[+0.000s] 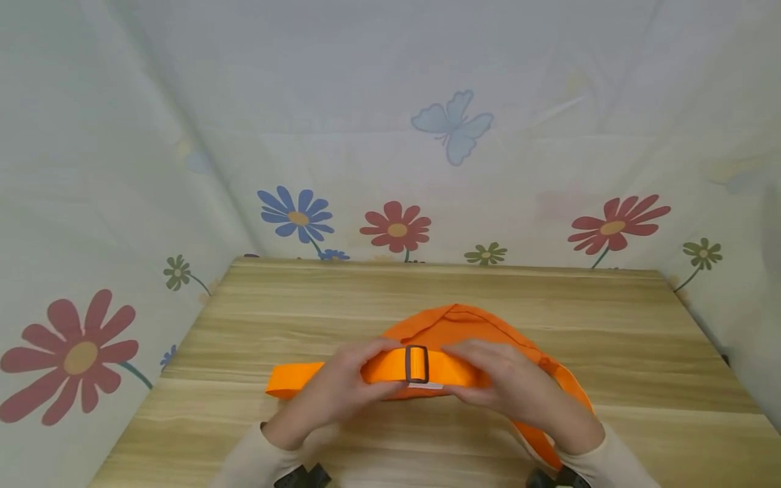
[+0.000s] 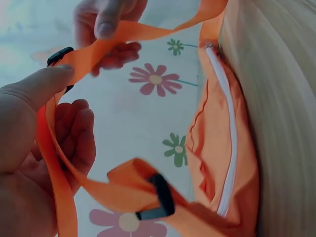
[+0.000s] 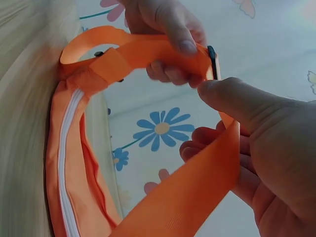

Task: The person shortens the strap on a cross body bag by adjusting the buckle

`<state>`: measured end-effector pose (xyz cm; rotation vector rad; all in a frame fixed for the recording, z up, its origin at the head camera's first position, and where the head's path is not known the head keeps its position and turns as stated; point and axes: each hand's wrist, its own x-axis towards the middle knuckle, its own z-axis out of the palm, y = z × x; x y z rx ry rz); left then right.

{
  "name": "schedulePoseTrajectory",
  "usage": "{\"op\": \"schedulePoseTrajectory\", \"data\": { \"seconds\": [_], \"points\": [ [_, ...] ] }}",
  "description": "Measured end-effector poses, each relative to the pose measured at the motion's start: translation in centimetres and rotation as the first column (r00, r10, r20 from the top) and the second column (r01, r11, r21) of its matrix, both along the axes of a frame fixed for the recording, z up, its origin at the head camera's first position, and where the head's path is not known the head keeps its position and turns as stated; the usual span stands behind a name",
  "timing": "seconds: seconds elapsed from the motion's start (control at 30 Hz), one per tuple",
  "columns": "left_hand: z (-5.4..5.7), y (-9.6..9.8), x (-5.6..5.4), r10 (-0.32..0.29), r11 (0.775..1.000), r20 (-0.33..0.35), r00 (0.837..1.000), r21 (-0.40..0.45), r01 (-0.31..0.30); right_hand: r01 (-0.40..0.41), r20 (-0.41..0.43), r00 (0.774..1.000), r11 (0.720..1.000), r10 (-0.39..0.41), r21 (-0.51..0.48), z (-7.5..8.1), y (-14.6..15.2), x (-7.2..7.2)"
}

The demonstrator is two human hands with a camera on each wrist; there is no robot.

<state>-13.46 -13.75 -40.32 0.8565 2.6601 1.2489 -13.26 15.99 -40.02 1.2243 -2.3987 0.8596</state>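
Observation:
An orange waist bag [image 1: 457,329] sits on the table, its white zipper [image 2: 230,128] showing in both wrist views. Its strap [image 1: 384,367] is raised in front of the bag, and a dark slide buckle [image 1: 408,364] sits on the stretch between the hands. My left hand [image 1: 342,379] grips the strap just left of this buckle, thumb on the near face. To the right of it, my right hand [image 1: 518,383] holds the strap between thumb and fingers. A second dark buckle [image 2: 164,195] hangs lower on the strap in the left wrist view.
The wood-grain table [image 1: 293,298] spreads around the bag. A pale cloth [image 1: 342,156] printed with flowers and a butterfly rises behind it and along both sides. One strap loop [image 1: 293,378] sticks out past my left wrist.

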Motion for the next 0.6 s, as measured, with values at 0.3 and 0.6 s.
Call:
{"op": "schedulePoseTrajectory", "data": {
  "seconds": [0.3,0.6],
  "points": [
    [0.0,-1.4,0.0,-0.044,0.999,-0.085,0.995,-0.007,0.043,-0.026,-0.024,0.999,0.997,0.025,-0.066,-0.3,1.5,-0.2],
    [-0.2,-1.0,0.1,-0.057,0.997,-0.257,0.965,-0.059,0.044,0.013,0.048,0.999,1.000,-0.012,-0.016,0.0,1.7,0.2]
  ]
}}
